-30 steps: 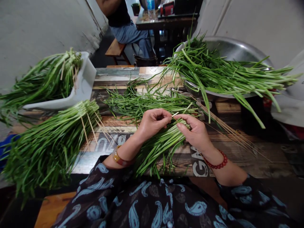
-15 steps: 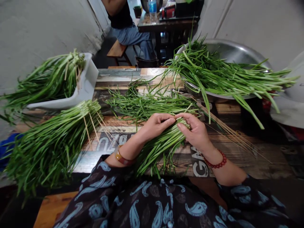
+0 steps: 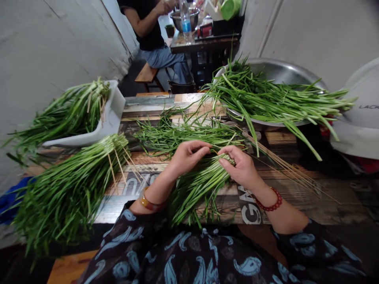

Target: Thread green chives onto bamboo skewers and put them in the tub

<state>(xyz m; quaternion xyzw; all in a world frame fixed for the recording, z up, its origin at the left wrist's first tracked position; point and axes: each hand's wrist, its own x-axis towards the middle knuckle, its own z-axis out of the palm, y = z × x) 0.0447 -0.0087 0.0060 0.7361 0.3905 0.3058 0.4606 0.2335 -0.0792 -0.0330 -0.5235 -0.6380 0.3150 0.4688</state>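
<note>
A bundle of green chives point(image 3: 204, 181) lies on the wooden table, its pale cut ends up under my fingers. My right hand point(image 3: 239, 163) grips those ends between thumb and fingers. Just left of it, my left hand point(image 3: 191, 156) is pinched closed near the top of the bundle; what it holds is too small to make out. Behind my hands lies a loose pile of chives point(image 3: 180, 134). Thin wooden skewers point(image 3: 281, 163) rest on the table to the right. At the left, a large bundle of chives point(image 3: 68, 181) has skewers through its stems.
A white container point(image 3: 114, 110) with skewered chives stands at the left. A steel basin point(image 3: 284, 71) heaped with chives is at the back right, beside a white chair point(image 3: 361, 114). Beyond, a person point(image 3: 148, 31) sits at another table point(image 3: 192, 46).
My left hand has drawn slightly leftward, opening a small gap from my right hand at the bundle's ends. The view has tilted up a little, showing more of the far table.
</note>
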